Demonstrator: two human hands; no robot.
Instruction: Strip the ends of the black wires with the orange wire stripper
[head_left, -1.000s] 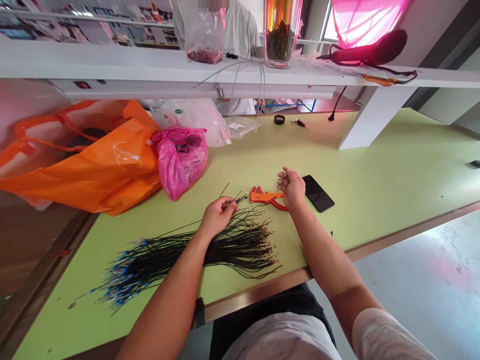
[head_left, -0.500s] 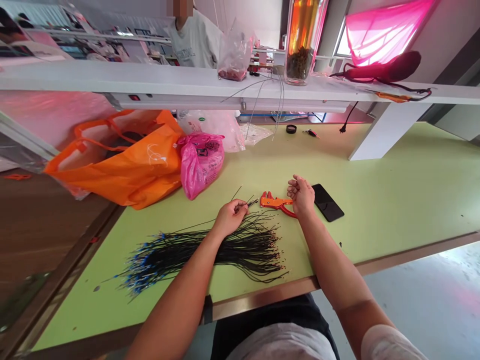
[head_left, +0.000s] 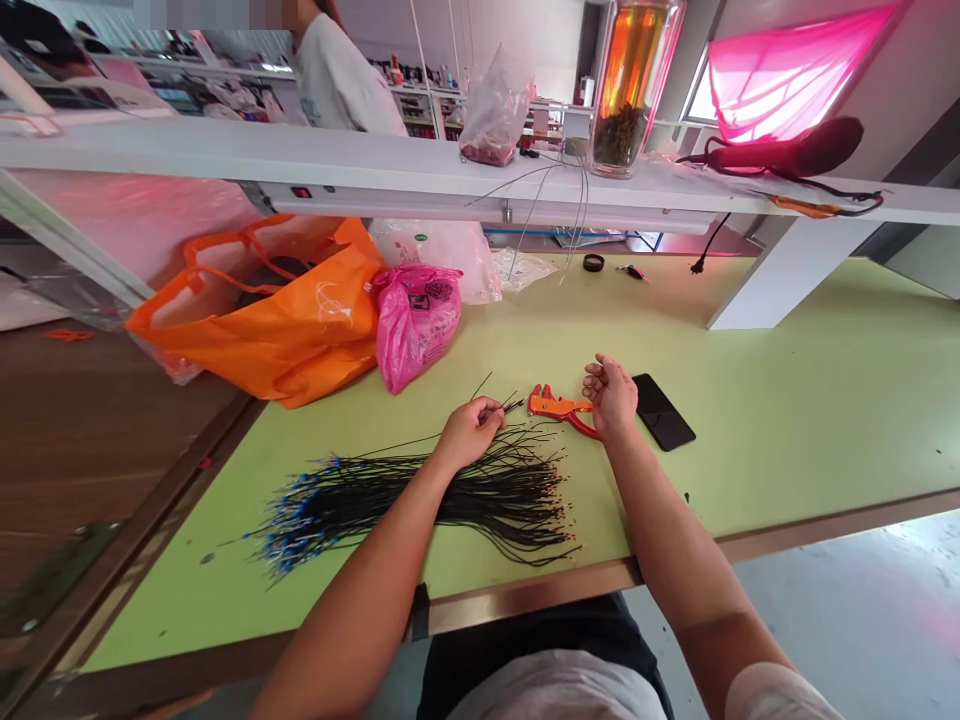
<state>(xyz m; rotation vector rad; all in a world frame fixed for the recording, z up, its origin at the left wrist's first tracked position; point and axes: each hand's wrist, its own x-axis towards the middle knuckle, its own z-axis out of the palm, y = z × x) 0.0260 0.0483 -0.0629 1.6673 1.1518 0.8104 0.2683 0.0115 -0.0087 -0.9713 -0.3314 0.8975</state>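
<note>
A thick bundle of black wires (head_left: 420, 500) with blue ends at the left lies on the green tabletop. Above its right part, my left hand (head_left: 472, 432) pinches a few black wires (head_left: 514, 406), their tips poking out to the right. Orange-red wire strippers (head_left: 556, 404) lie just right of those tips, jaws facing left. My right hand (head_left: 611, 395) rests at the strippers' handles, fingers loosely curled and apart, not wrapped around them; the handle ends are partly hidden by it. A black phone (head_left: 664, 412) lies right beside that hand.
At the back left stand an orange bag (head_left: 300, 330) and a pink plastic bag (head_left: 418, 325). A white shelf (head_left: 360, 160) crosses above the table, carrying a glass bottle (head_left: 622, 110) and a dark corded tool (head_left: 795, 150). A shelf support (head_left: 791, 275) meets the tabletop. Another person stands behind.
The view has shifted slightly, moving the scene a little to the right. Both hands keep their pose by the wires and strippers. The person behind has turned and moved left.
</note>
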